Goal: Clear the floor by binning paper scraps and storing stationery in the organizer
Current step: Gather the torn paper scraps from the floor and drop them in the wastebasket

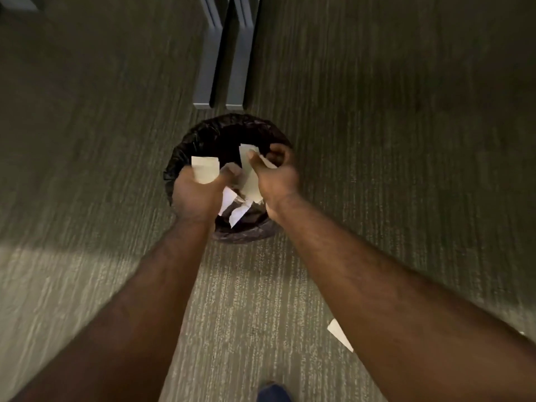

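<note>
A round bin lined with a black bag (200,140) stands on the carpet at the centre of the head view. Both my hands hover over its opening. My left hand (194,195) grips a white paper scrap (205,169). My right hand (277,177) is closed on more white paper scraps (251,175) that hang toward the bin. Loose white scraps (237,213) lie or fall inside the bin below my hands. Another white scrap (339,333) lies on the carpet by my right forearm. No organizer or stationery is visible.
Two grey furniture legs (220,68) stand on the carpet just beyond the bin. Grey-green striped carpet (391,140) spreads all around. A dark blue shoe tip (272,393) shows at the bottom edge.
</note>
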Demonstrator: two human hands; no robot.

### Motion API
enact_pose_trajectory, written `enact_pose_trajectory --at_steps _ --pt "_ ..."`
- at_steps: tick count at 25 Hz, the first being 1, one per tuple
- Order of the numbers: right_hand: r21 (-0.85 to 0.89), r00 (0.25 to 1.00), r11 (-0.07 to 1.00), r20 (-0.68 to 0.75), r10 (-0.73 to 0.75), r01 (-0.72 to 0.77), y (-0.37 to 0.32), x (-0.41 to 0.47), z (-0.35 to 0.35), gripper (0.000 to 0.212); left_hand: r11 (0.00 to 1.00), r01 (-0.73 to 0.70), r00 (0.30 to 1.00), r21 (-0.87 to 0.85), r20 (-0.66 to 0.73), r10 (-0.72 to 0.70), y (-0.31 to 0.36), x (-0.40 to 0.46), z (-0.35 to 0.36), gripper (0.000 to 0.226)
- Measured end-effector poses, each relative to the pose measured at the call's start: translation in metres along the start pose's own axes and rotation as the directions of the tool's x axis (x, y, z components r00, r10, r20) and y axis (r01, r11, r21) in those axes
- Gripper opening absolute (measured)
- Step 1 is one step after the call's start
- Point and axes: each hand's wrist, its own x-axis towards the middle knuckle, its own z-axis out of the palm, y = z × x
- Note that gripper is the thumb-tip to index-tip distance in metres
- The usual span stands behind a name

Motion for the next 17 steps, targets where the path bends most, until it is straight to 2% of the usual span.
enact_pose_trajectory --at_steps 2,3,5,7,9,11,14,17 --pt "-0.093 0.984 0.992 0.152 0.093 -0.08 0.004 0.004 0.002 0.048 0.999 0.053 0.993 -0.005 0.105 -0.052 0.003 0.001 0.001 0.072" --pt "-0.111 0.972 0.99 0.207 0.114 -0.093 0.004 0.003 -0.001 0.046 0.998 0.056 0.989 0.007 0.137 -0.056 0.002 -0.002 0.0 0.076" --pt "-0.051 0.961 0.997 0.268 0.07 -0.058 0.0 -0.004 -0.013 0.035 1.0 -0.006 0.992 0.027 0.124 0.002 0.003 -0.016 0.0 0.067" --pt "0.047 0.963 0.999 0.266 -0.034 0.022 -0.005 -0.014 -0.037 0.033 0.992 -0.115 0.988 -0.055 0.095 0.119 0.002 -0.044 0.004 0.048" --pt "0.09 0.973 0.99 0.192 -0.125 0.109 -0.005 -0.025 -0.072 0.033 0.958 -0.239 0.962 -0.161 0.096 0.256 -0.003 -0.082 0.009 0.03" --pt "0.039 0.984 0.986 0.064 -0.164 0.161 0.013 -0.038 -0.125 0.026 0.932 -0.305 0.928 -0.195 0.16 0.337 -0.024 -0.126 0.022 0.02" --pt "-0.223 0.987 0.972 -0.125 -0.102 0.072 0.075 -0.062 -0.227 0.02 0.954 -0.276 0.863 -0.113 0.407 0.298 -0.081 -0.192 0.048 0.019" --pt "-0.486 0.978 0.871 -0.205 -0.027 -0.078 0.154 -0.09 -0.325 0.018 0.956 -0.284 0.735 0.077 0.658 0.165 -0.156 -0.245 0.076 0.026"
